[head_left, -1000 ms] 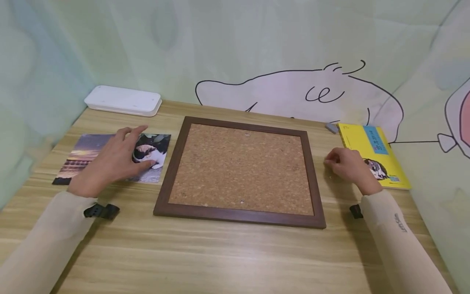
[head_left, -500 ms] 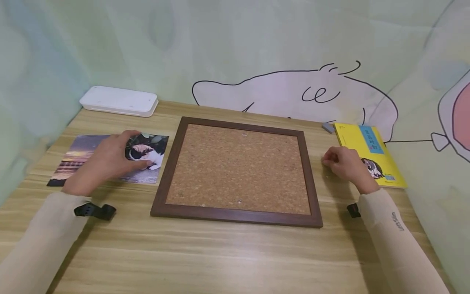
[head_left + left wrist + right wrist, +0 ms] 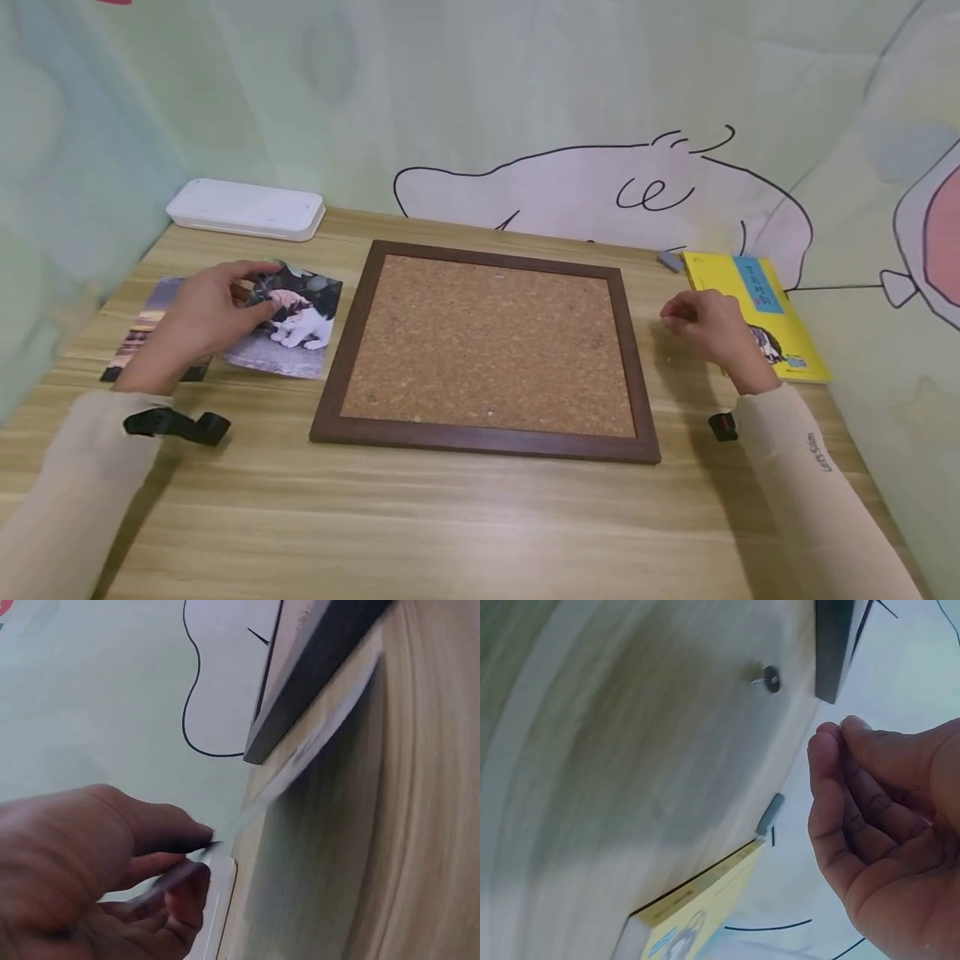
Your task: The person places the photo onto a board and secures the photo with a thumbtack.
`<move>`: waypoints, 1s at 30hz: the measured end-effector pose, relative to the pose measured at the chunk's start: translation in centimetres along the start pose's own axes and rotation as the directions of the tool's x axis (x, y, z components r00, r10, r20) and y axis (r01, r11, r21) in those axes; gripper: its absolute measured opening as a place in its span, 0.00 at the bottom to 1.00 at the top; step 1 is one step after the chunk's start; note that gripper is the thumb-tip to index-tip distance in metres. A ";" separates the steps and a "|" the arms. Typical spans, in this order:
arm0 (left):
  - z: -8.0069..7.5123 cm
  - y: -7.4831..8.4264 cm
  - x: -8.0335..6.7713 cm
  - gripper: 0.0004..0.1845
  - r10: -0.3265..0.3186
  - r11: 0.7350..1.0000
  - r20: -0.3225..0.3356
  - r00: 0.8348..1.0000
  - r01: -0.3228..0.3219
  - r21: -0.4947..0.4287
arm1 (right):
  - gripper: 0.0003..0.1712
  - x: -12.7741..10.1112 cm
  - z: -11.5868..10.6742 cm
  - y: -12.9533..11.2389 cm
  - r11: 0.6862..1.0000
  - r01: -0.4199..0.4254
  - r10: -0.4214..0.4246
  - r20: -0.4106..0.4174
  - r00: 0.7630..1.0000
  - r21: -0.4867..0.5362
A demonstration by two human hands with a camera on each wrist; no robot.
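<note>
Now the left hand (image 3: 197, 321) pinches a glossy cat photo (image 3: 288, 332); the right hand (image 3: 708, 327) pinches its fingertips together.

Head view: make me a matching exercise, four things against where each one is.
Things:
1. cat photo
2. yellow book
3. white case
4. cork board

Places:
A. far left corner of the table
B. middle of the table
C. pinched at its edge by the left hand
D. lying just beyond the right hand

Pairs: 1-C, 2-D, 3-A, 4-B
</note>
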State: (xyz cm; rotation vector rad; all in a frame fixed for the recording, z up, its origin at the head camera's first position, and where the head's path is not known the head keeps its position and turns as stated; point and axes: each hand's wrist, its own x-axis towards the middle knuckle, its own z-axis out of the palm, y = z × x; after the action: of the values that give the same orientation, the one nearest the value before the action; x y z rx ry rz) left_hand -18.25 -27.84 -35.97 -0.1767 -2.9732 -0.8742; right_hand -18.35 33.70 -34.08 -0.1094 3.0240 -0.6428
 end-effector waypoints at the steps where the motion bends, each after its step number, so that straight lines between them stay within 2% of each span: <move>1: -0.1 0.1 -0.1 0.28 -0.005 1.000 -0.026 1.000 0.005 -0.014 | 0.07 0.0 0.0 -0.2 1.000 0.002 -0.002 -0.004 1.000 0.008; 5: -0.6 0.7 -0.3 0.25 -0.035 0.997 -0.116 0.993 0.027 -0.074 | 0.07 0.0 0.1 -1.0 0.999 0.009 -0.008 -0.020 1.000 0.046; 9: -1.2 1.5 -0.1 0.25 -0.072 0.991 -0.151 0.986 0.054 -0.125 | 0.09 -0.1 0.0 -1.9 0.995 0.010 -0.008 -0.023 1.000 0.101; 14: -1.5 3.0 0.0 0.26 -0.113 0.968 -0.118 0.987 0.083 -0.236 | 0.11 -0.2 0.0 -3.2 0.981 -0.007 0.009 -0.010 1.000 0.192; 19: -0.9 4.9 0.5 0.23 -0.073 0.936 -0.099 0.992 0.034 -0.350 | 0.12 -0.2 0.3 -4.2 0.960 -0.014 0.015 -0.001 1.000 0.279; 26: 0.7 7.3 1.7 0.22 -0.006 0.920 -0.039 0.999 -0.010 -0.391 | 0.13 0.5 1.0 -6.2 0.920 -0.021 0.022 0.002 1.000 0.390; 30: 1.9 8.3 2.0 0.22 0.021 0.920 -0.013 1.000 -0.024 -0.391 | 0.11 0.9 1.6 -7.3 0.918 -0.002 0.003 -0.001 1.000 0.396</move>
State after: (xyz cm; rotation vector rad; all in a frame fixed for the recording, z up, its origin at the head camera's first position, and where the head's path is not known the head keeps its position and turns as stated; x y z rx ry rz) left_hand -19.25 -19.65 -32.94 -0.2161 -2.7443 -1.4544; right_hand -18.76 26.29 -32.56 -0.0869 2.8212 -1.2366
